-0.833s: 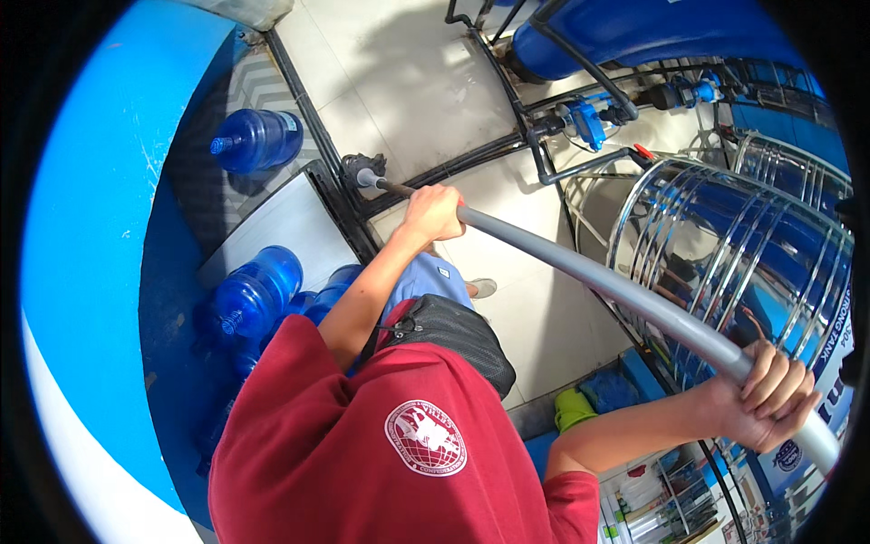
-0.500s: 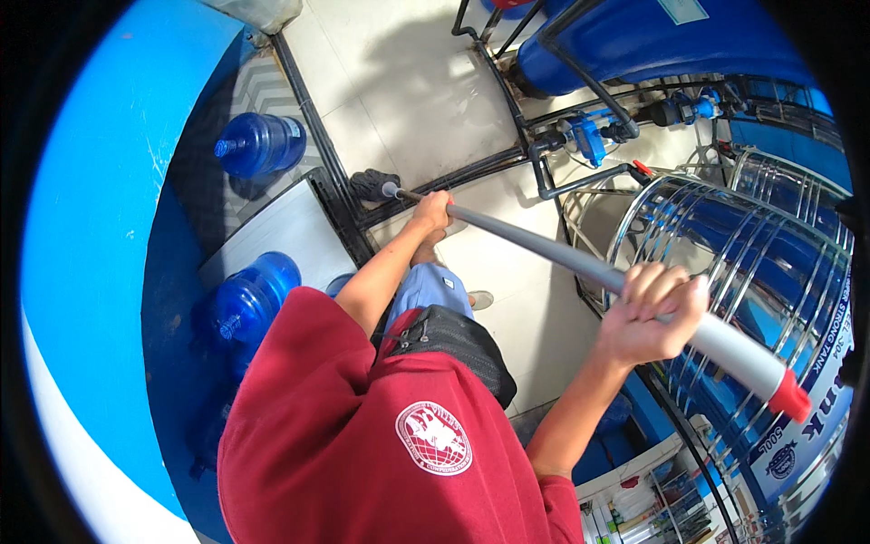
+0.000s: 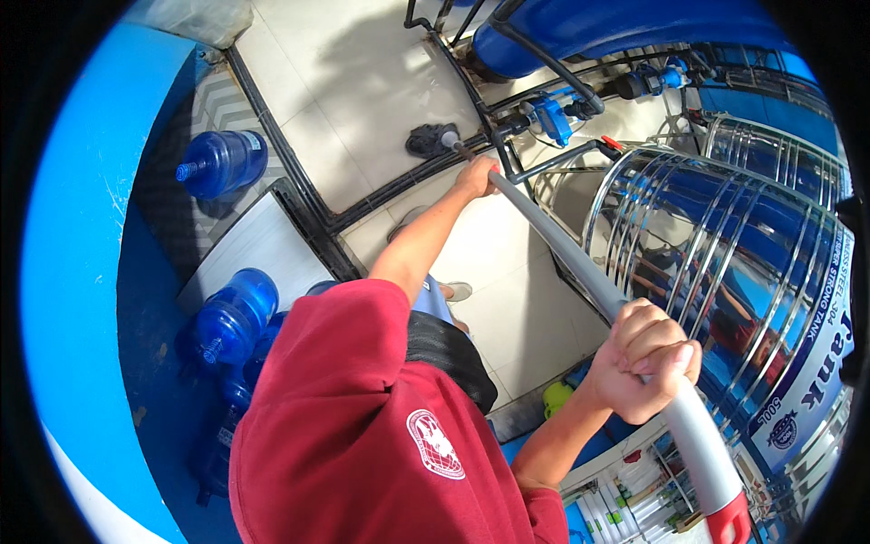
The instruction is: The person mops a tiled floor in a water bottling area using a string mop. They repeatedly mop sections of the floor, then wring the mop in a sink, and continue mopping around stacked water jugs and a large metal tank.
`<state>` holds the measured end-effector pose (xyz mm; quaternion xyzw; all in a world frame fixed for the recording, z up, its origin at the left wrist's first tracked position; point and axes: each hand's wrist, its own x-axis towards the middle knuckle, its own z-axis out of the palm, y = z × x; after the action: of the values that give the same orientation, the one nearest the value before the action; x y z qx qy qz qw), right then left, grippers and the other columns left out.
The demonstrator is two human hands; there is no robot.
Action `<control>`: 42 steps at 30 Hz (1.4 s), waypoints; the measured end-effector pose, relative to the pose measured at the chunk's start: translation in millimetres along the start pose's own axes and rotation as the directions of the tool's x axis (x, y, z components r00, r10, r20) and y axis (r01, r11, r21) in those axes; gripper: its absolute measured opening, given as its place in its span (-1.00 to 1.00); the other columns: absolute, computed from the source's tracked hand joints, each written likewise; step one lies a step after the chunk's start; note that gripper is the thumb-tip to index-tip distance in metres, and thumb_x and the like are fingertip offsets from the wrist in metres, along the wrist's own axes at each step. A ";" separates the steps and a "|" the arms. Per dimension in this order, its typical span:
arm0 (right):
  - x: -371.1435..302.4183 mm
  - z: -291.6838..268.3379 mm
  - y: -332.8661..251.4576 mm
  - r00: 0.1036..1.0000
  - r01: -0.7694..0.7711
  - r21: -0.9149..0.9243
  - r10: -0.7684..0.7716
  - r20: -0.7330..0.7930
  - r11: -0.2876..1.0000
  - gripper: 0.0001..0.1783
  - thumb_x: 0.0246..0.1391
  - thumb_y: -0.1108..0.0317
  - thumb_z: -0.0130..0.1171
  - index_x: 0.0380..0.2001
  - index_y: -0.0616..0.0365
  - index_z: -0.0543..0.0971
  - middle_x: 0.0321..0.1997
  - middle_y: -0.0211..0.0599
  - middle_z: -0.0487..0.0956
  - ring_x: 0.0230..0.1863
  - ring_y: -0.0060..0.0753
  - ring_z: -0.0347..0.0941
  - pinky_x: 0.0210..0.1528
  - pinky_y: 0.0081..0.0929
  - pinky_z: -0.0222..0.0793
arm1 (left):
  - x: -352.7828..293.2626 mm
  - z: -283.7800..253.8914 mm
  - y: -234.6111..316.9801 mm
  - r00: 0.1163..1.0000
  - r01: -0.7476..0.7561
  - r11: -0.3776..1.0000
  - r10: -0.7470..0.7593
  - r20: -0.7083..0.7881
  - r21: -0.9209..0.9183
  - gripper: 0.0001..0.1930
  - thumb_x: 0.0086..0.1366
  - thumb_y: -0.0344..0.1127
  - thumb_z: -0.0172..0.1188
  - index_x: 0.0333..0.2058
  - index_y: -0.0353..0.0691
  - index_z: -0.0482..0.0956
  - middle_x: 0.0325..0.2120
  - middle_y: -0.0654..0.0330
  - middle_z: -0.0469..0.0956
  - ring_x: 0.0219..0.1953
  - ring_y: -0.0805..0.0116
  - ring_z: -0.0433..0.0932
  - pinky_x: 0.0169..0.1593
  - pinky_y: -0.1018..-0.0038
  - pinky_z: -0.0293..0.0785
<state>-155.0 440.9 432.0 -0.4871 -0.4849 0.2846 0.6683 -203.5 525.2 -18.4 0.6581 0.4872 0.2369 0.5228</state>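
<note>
I hold a mop with a long grey handle (image 3: 566, 245) that ends in a red hanging cap (image 3: 729, 519). My left hand (image 3: 478, 176) is closed round the thin lower part of the handle. Higher up, on the thick part near the cap, my right hand (image 3: 651, 355) grips it in a fist. The dark stringy mop head (image 3: 426, 141) lies on the pale tiles just beyond a line of black pipes, out in front of my left hand.
Black pipes (image 3: 367, 213) cross the floor. At right stand shiny steel tanks (image 3: 671, 218), with a blue pump (image 3: 550, 121) and a big blue tank (image 3: 616, 36) behind. Blue water jugs (image 3: 222, 165) are at left, beside a white board (image 3: 249, 249). A blue wall (image 3: 86, 227) curves along the left.
The mop head has moved right and away, from beside the black pipe corner to the tiles beyond the pipes. Both hands keep their grip; the handle's red end has swung down toward me.
</note>
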 end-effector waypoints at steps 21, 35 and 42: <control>-34.4 -64.8 41.6 0.994 -0.111 0.405 0.093 0.063 0.908 -0.71 0.04 0.49 -0.10 -0.72 0.07 0.18 -0.84 -0.45 0.20 -0.85 -0.60 0.00 -0.74 -0.56 -0.03 | -119.5 -86.8 -1.2 0.872 0.378 0.867 -0.451 0.190 0.324 -0.59 0.00 -0.10 0.24 -0.18 -0.17 0.54 -0.12 0.03 0.56 0.01 0.03 0.49 0.05 0.24 0.42; -98.3 -16.6 37.4 0.985 -0.174 0.370 0.157 0.077 0.912 -0.68 -0.08 0.41 0.07 -0.76 0.07 0.20 -0.87 -0.45 0.21 -0.86 -0.55 0.07 -0.73 -0.54 0.10 | -181.7 -117.3 9.8 0.945 0.147 0.897 -0.253 0.209 0.417 -0.58 -0.19 -0.42 0.30 -0.24 0.09 0.63 0.22 0.07 0.30 0.23 -0.04 0.29 0.20 0.05 0.31; -111.8 -2.0 44.0 0.912 -0.210 0.348 0.055 0.407 0.914 -0.74 -0.15 0.47 0.10 -0.77 0.14 0.28 -0.81 -0.31 0.31 -0.75 -0.34 0.28 -0.57 -0.30 0.35 | -181.5 -168.7 -18.2 0.980 -0.120 0.843 0.015 0.201 0.524 -0.80 -0.16 -0.38 0.30 -0.45 -0.06 0.59 0.06 0.18 0.47 0.08 0.06 0.46 -0.05 0.21 0.51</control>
<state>-190.2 360.8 349.6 -0.3128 -0.5074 0.5104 0.6198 -424.2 440.6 58.3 0.8136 0.4585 0.0471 0.3545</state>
